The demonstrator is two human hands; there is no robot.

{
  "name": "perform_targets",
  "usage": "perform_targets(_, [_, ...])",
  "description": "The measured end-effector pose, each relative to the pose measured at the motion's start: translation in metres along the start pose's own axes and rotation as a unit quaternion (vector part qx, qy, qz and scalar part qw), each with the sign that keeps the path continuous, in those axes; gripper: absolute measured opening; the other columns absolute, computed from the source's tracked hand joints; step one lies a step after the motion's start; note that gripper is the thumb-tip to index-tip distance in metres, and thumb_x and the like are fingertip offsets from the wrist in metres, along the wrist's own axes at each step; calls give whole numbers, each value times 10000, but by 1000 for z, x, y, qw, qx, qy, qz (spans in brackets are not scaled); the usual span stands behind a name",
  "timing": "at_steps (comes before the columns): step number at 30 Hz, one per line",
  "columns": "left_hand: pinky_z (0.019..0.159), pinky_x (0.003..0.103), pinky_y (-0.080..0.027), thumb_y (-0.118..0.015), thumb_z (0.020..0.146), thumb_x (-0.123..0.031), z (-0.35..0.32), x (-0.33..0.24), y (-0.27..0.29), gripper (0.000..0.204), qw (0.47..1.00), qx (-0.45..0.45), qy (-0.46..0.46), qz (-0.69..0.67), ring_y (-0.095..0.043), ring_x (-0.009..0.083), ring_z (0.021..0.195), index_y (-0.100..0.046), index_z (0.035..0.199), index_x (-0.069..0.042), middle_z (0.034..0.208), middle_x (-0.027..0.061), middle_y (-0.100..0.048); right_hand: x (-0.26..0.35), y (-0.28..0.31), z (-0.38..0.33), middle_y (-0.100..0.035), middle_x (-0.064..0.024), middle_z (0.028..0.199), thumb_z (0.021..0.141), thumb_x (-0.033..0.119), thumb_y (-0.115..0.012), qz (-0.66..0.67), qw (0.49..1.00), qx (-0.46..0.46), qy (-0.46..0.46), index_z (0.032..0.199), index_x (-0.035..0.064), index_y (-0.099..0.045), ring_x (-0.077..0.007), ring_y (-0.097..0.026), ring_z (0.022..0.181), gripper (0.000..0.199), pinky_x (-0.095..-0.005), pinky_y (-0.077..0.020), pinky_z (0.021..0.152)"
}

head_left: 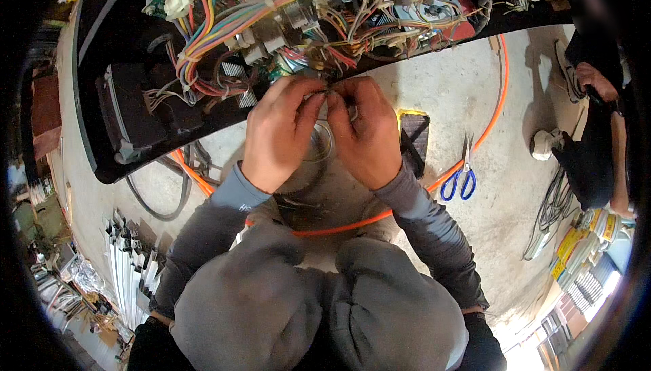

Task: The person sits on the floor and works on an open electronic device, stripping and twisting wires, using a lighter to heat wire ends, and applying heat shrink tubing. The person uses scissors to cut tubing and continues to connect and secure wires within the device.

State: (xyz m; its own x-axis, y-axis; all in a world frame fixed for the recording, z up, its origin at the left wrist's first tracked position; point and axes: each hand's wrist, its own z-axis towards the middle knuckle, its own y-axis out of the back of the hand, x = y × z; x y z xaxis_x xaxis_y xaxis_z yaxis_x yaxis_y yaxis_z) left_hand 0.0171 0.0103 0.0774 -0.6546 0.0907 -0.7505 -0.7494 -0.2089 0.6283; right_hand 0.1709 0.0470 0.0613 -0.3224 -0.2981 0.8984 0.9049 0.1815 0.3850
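Observation:
My left hand [279, 137] and my right hand [369, 134] meet in front of me, thumbs and fingertips pinched close together. Whatever lies between them is too small and covered to make out. Just beyond the fingers is the near edge of a black chassis [102, 157] full of electronics. Bundles of coloured wires [230, 29] run across it, tied in places. White plug connectors [178, 3] sit on a green circuit board at its upper left. A dark box-shaped part [129, 110] with thin wires fills its left end.
An orange hose [505, 76] curves over the concrete floor, and blue-handled scissors [467, 154] lie across it. Nearby is a black pad [415, 142] with a yellow edge. Another person [590, 161] is at the right, beside dark cable [556, 198]. Pale metal strips [125, 269] stand at left.

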Motion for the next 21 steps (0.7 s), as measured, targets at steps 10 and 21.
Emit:
perform_targets(10, [756, 472, -516, -621, 961, -38, 3, -1, 2, 102, 999, 31, 18, -27, -637, 449, 904, -629, 1054, 3, 994, 206, -644, -9, -14, -7, -616, -194, 927, 888, 54, -685, -26, 998, -45, 30, 980, 13, -581, -430, -627, 842, 144, -521, -510, 719])
perform_targets(21, [744, 438, -527, -649, 956, -24, -3, 0, 1, 105, 1000, -14, 22, 6, -660, 429, 873, -660, 1057, 3, 967, 197, -677, -6, -11, -2, -675, -155, 861, 873, 78, -768, 77, 993, -46, -74, 911, 18, -663, -321, -685, 717, 127, -410, -547, 637])
